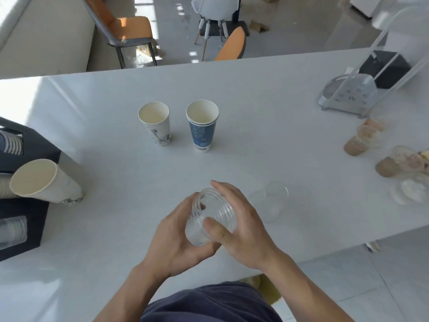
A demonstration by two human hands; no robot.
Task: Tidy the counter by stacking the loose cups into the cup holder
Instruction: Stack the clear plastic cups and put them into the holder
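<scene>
Both hands hold a clear plastic cup (210, 216) just above the white counter (267, 140), near its front edge. My left hand (178, 240) cups its base and left side; my right hand (236, 226) wraps its right side. Another clear plastic cup (270, 201) lies on the counter just right of my hands. Two paper cups stand upright further back: a white one (155, 123) and a blue one (202, 124). The black cup holder (25, 173) sits at the left edge, with a white paper cup (44, 181) sticking out of a slot and stacked cups in other slots.
Several filled plastic cups (362, 140) and lids (411, 190) crowd the right edge. A clear acrylic rack (383, 66) with a grey device (346, 94) stands at the back right. Chairs stand beyond the counter's far edge.
</scene>
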